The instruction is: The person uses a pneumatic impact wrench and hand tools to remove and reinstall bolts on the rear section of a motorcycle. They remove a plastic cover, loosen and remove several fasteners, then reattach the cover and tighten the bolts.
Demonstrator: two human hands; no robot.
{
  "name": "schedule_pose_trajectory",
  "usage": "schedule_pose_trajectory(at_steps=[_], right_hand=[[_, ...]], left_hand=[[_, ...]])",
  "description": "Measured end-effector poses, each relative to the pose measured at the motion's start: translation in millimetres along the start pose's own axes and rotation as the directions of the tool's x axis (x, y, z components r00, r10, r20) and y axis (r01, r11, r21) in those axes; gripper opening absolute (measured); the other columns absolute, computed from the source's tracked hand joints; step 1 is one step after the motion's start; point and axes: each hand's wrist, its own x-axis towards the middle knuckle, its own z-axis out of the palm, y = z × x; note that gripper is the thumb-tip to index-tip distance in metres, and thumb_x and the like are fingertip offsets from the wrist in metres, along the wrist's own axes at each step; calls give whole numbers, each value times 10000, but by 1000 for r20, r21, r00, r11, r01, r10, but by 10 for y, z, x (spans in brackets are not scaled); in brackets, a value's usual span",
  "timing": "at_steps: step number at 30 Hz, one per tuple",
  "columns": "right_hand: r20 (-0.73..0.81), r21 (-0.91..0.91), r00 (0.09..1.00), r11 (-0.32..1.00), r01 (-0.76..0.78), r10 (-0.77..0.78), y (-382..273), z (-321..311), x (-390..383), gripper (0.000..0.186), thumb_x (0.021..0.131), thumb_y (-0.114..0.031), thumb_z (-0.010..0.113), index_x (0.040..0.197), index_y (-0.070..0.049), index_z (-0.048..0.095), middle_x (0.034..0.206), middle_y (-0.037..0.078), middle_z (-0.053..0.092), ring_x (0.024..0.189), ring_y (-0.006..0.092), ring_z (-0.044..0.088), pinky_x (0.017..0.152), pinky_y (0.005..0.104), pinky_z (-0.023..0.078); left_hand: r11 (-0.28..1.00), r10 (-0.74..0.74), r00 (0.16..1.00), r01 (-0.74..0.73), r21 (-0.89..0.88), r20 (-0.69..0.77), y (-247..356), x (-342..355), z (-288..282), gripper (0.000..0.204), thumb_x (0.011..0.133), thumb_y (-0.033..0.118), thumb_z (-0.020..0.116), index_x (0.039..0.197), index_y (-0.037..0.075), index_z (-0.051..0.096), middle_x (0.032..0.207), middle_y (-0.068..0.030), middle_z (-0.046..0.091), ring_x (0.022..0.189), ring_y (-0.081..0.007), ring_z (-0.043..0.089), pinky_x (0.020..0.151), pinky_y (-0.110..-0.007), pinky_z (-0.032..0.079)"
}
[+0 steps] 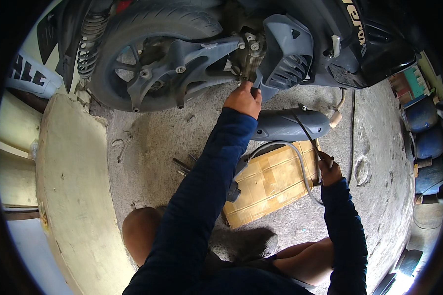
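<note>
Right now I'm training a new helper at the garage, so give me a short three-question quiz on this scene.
1. True or false: the left hand reaches up to the scooter beside its rear wheel.
2. What does the right hand hold? A) a thin dark rod B) a hammer C) a rag
3. What flat thing lies on the concrete floor between the arms?

Key: 1 true; 2 A; 3 a taped cardboard sheet.
</note>
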Motion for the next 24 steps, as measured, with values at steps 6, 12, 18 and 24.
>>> schedule_pose_trajectory(at_steps=[6, 12, 18, 24], right_hand=[[16, -5, 999, 999, 35, -35, 18, 7, -70, 367, 941, -209, 584, 1269, -48, 617, 1121, 194, 698, 1038, 332, 673, 887, 401, 518], [-4, 11, 998, 998, 56, -56, 68, -19, -78, 376, 947, -185, 580, 1278, -8, 602, 1030, 157, 708, 921, 290, 680, 802, 379, 527], [348, 512, 918, 782, -356, 190, -91, -329, -82, 393, 947, -119, 559, 1316, 16, 574, 670, -30, 477, 553, 66, 410, 519, 248, 360], [619, 191, 756, 892, -409, 214, -167, -322, -119, 371, 952, -154, 563, 1284, 4, 609, 654, -25, 472, 539, 68, 411, 513, 248, 361]], left_hand=[[1000, 2, 996, -4, -16, -93, -92, 106, 65, 348, 881, 302, 668, 1148, 78, 658, 1067, -190, 699, 970, -388, 668, 846, -450, 535], [994, 8, 989, -23, -102, -148, -266, 159, 161, 385, 883, 377, 672, 1107, 64, 684, 1015, -199, 706, 968, -397, 661, 840, -440, 527], [893, -180, 983, 178, -413, 33, -549, 159, -61, 533, 931, 555, 583, 1062, 50, 691, 865, -97, 708, 760, -204, 666, 686, -321, 516], [752, -175, 981, 188, -632, 83, -747, 107, -198, 373, 959, 408, 620, 1055, 51, 671, 830, -32, 690, 694, -109, 614, 614, -266, 473]])
